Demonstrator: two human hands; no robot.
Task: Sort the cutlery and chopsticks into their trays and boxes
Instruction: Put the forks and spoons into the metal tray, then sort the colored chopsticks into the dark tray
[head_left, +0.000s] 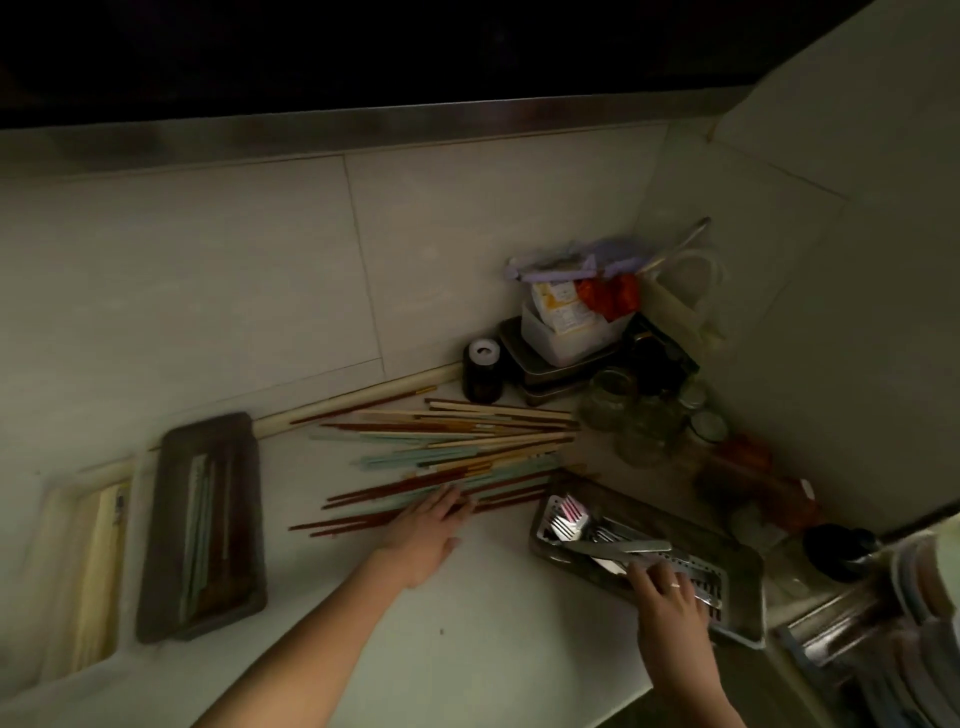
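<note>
Loose wooden chopsticks (447, 447) on the pale grey-white desk (467, 623) mix dark red-brown, light tan and pale mint green. The long rectangular dark grey-brown tray (171, 519) holds mint and brown sticks. A cream open box (57, 530) holds pale yellow ones. Silver metal forks (571, 525) lie by a pink-handled piece (573, 506).

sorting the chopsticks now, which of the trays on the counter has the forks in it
The tray on the right, under the right hand, holds the forks. The dark tray on the left holds only chopsticks.
</note>
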